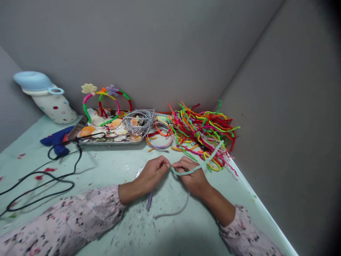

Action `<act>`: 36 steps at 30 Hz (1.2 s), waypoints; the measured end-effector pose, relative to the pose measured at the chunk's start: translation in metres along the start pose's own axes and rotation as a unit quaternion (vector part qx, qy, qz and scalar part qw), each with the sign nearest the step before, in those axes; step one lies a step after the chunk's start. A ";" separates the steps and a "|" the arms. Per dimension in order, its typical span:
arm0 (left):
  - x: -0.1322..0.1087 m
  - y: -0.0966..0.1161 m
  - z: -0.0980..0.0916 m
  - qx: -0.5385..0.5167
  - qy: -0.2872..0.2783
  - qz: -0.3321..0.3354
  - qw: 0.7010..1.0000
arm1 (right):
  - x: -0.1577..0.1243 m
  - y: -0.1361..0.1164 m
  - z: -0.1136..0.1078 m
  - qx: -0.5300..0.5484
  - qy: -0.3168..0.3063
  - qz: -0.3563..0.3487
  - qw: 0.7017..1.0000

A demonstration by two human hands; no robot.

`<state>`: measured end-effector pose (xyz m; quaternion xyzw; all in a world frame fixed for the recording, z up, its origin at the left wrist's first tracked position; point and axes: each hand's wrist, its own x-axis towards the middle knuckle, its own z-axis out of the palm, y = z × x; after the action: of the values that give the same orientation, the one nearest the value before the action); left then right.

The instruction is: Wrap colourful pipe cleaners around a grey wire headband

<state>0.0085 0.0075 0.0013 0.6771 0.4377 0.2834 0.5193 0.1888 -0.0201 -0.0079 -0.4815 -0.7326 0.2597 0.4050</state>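
Looks like a joining or winding step: left hand [153, 174] and right hand [193, 177] meet at centre frame, each grip pinched on one end of the mint stem [207, 161], whose free length crosses the right hand toward the pile [202, 124] at right. Grey cord [174, 213] trails below onto the worktop [106, 167]; can't tell if it's pinched too. Next move probably calls for a firm left pinch while the right turns the loose length.
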 end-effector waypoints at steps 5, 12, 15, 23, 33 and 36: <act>0.001 -0.002 0.000 0.000 0.003 0.003 1.000 | -0.001 0.000 0.000 -0.029 0.008 -0.039 0.999; 0.000 -0.003 0.001 0.038 0.003 0.049 0.998 | 0.000 -0.004 -0.003 0.095 -0.011 0.104 0.990; -0.001 -0.002 0.001 0.027 -0.006 0.050 0.998 | 0.003 -0.002 -0.002 0.158 -0.018 0.173 0.972; -0.003 -0.001 0.000 -0.034 -0.022 0.049 0.998 | 0.008 -0.004 -0.004 0.184 -0.041 0.213 0.959; -0.003 -0.003 0.001 -0.023 -0.006 0.075 0.997 | 0.008 0.003 0.000 0.195 -0.065 0.222 0.953; -0.002 -0.004 0.000 -0.015 -0.004 0.075 0.997 | 0.007 0.003 0.000 0.167 -0.073 0.213 0.960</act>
<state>0.0068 0.0060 -0.0025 0.7013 0.3797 0.3251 0.5083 0.1890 -0.0121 -0.0073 -0.5318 -0.5866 0.4931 0.3604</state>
